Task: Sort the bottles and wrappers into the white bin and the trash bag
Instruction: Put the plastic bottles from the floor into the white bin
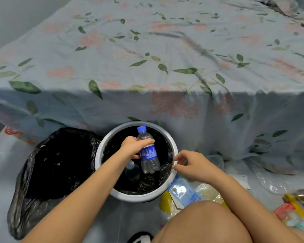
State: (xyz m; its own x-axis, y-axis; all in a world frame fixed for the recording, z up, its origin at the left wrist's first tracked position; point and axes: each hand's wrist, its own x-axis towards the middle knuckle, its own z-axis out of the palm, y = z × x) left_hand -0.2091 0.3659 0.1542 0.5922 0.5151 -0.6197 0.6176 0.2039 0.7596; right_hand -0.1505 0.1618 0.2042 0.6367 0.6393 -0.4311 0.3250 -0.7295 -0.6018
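Nearest the camera, a bare knee point(205, 223) is seen at the lower right, with a black-and-white slipper point(140, 237) just left of it at the bottom edge. Beside the knee, wrappers point(186, 192) are scattered on the grey floor point(0, 165), among them a light blue packet, yellow pieces and clear plastic, with red and yellow ones point(295, 206) further right. Over the white bin point(139, 198), which is lined with black plastic, a clear bottle point(148, 155) with a blue cap and blue label is gripped by the left hand point(133, 146), its fingers curled round the bottle's upper part. A second bottle point(131, 170) is seen lying inside the bin. The right hand point(191, 164) is held at the bin's right rim, its fingertips pinched loosely there; whether anything is held cannot be told. A black trash bag point(47, 172) is spread open just left of the bin. Beyond, a bed point(147, 58) is covered by a floral sheet.
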